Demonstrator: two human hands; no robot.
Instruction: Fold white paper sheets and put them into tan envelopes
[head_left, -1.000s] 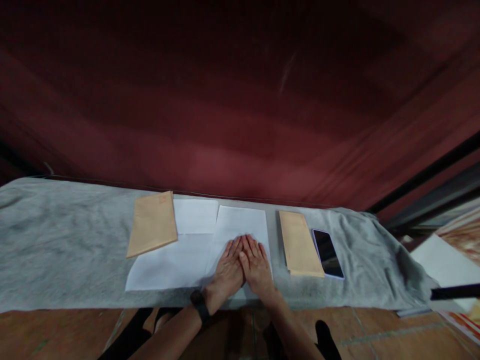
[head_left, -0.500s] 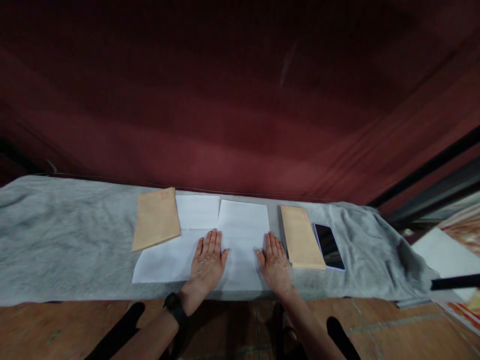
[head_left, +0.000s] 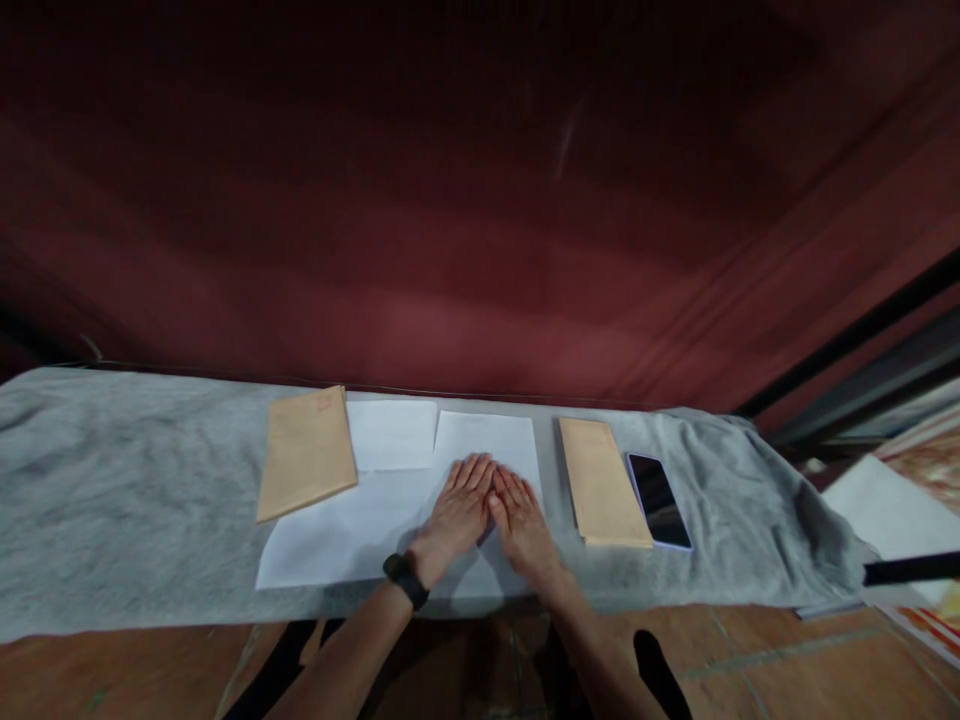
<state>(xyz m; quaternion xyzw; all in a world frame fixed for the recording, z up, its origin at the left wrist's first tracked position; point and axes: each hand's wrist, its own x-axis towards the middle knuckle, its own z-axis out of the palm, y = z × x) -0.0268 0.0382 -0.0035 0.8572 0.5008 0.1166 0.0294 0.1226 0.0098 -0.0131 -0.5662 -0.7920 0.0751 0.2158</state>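
Note:
A white sheet of paper (head_left: 487, 432) lies upright in front of me, and both hands press flat on it. My left hand (head_left: 459, 505), with a dark watch (head_left: 406, 581) on its wrist, has its fingers stretched out. Touching its fingertips is my right hand (head_left: 520, 525), also laid flat with fingers extended. Neither hand grips anything. More white paper (head_left: 330, 540) spreads out to the left, with a smaller folded white piece (head_left: 391, 435) above it. A stack of brown envelopes (head_left: 307, 450) overlaps that paper's left side.
Right of the sheet lies another stack of brown envelopes (head_left: 604, 485), touching a phone (head_left: 660, 500) with a dark screen. A grey cloth (head_left: 135, 480) covers the narrow surface. Behind it rises a dark red wall (head_left: 480, 250). Printed papers (head_left: 900, 510) lie at far right.
My left hand has slid right across the sheet, and my right hand has shifted slightly left, so their fingertips now meet. The view has tipped a little.

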